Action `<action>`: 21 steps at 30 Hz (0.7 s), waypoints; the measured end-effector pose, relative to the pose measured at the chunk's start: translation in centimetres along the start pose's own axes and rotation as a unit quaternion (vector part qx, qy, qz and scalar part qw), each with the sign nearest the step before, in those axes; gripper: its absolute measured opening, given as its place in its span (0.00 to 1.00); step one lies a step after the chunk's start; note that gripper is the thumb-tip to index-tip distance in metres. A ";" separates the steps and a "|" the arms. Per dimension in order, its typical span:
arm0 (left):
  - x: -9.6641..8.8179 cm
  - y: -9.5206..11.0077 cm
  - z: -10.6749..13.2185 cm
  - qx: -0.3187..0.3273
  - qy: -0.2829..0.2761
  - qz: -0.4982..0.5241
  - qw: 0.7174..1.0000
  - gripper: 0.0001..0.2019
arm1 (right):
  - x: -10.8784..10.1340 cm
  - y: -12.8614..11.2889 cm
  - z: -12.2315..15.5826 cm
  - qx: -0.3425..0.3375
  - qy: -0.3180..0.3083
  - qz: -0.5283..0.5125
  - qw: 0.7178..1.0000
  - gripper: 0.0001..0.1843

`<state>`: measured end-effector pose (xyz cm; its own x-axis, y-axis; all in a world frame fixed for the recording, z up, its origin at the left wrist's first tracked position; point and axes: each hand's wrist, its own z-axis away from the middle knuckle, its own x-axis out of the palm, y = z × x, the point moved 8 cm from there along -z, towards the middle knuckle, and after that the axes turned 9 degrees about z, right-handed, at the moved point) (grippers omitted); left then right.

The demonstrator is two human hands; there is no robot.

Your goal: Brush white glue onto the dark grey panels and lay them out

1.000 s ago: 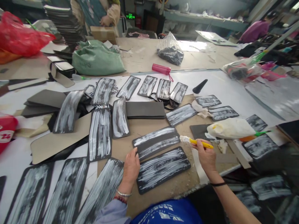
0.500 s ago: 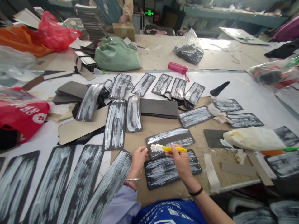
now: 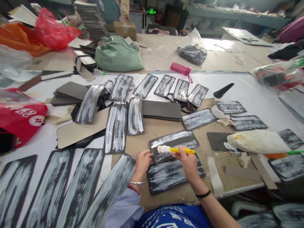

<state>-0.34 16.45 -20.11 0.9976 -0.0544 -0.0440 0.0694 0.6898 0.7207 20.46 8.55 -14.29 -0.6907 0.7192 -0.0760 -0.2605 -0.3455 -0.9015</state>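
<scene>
My right hand (image 3: 189, 164) grips a paintbrush (image 3: 181, 150) by its yellow handle. White paste clogs the bristles, which are over a dark, round-cornered panel (image 3: 190, 143). A wide white streak runs along that panel's far side, while its middle is largely dark. At the panel's left edge, my left hand (image 3: 142, 163) has its fingers closed on the rim. Partly beneath it, nearer me, lies a second panel (image 3: 163, 179) streaked white across most of its face.
Several white-streaked panels (image 3: 116, 129) lie around the table. A stack of plain dark panels (image 3: 161, 110) sits beyond my hands. To the right is a pale, paste-smeared bag (image 3: 256, 141). A pink bottle (image 3: 180, 68) and green sack (image 3: 118, 54) stand farther back. Another person's hand (image 3: 123, 18) rests by a box.
The brush and my right hand have shifted slightly right and towards me. My left hand has moved a little right and down, at the panel's left edge.
</scene>
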 end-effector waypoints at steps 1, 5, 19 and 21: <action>0.0 0.0 -0.1 0.003 -0.002 -0.002 1.000 0.10 | -0.3 0.1 -0.2 -0.003 0.002 0.009 1.000 0.29; 0.5 -0.1 -0.6 0.030 -0.016 -0.004 0.999 0.05 | -0.7 1.3 -0.8 0.008 -0.002 0.018 1.000 0.28; 0.6 -0.3 -1.0 0.072 -0.064 -0.039 0.995 0.14 | -1.4 1.0 -1.9 -0.034 0.010 0.054 0.998 0.28; 0.6 -0.3 -0.9 0.074 -0.067 -0.042 0.994 0.14 | -4.4 -0.3 -3.5 -0.085 0.058 0.097 0.990 0.28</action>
<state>0.23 16.90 -20.99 0.9777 -0.2085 -0.0228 0.1396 0.5659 0.8126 25.92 7.59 -15.22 -0.6326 0.7163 -0.2946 -0.0067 -0.3855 -0.9227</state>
